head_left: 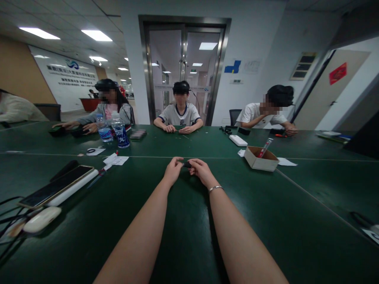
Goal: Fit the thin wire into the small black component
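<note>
Both my arms reach out over the green table, hands close together near the seam between table sections. A small dark object, short and narrow, spans the gap between my fingertips; its exact kind is too small to make out. My right hand, below a silver bracelet, is closed with its thumb and fingers pinching the object's right end. At the other end, my left hand is closed on it with thumb and forefinger.
A phone, cables and a white rounded case lie at left. Two bottles stand beyond paper slips. An open cardboard box and a white power bank are at right. Several people sit around the table.
</note>
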A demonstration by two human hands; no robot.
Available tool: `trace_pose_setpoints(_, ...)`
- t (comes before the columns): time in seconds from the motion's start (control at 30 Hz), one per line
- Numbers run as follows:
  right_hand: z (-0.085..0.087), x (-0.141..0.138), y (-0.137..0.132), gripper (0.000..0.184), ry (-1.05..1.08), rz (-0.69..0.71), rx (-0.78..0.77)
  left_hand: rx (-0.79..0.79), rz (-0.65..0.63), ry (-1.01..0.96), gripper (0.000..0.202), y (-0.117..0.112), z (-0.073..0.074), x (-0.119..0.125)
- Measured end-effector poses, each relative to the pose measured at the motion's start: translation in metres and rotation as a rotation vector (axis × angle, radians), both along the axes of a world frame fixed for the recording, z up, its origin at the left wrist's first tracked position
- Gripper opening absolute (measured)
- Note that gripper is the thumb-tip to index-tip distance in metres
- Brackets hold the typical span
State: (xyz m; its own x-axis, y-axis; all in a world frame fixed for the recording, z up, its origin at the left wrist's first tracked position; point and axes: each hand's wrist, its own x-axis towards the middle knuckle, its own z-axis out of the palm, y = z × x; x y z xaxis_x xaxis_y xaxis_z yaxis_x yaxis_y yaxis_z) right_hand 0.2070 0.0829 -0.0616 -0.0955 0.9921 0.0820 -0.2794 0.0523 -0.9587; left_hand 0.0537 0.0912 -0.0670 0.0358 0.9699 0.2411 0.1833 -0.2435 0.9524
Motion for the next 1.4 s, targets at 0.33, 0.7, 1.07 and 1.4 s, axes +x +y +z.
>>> trace_pose_setpoints(0.33, 0.0012, -0.0003, -0.0007, 0.035, 0.005, 0.000, -0.004, -0.007, 0.019, 0.009, 0.025, 0.0002, -0.0023, -0.0007)
trace_pose_setpoints(0.7, -0.0001, 0.0002, 0.0007, 0.031, 0.031, 0.017, -0.010, -0.011, -0.057, -0.018, 0.031, -0.0016, -0.0016, 0.0002)
trace_pose_setpoints(1.07, -0.0003, 0.0004, 0.0010, 0.027, 0.028, 0.016, -0.019, -0.001, -0.064, -0.031, 0.024, 0.0029, -0.0067, -0.0005)
trace_pose_setpoints(1.4, 0.0001, 0.0009, 0.0011, 0.025, 0.023, 0.015, -0.012, 0.019, -0.019, -0.036, 0.029, -0.0014, -0.0006, 0.0007)
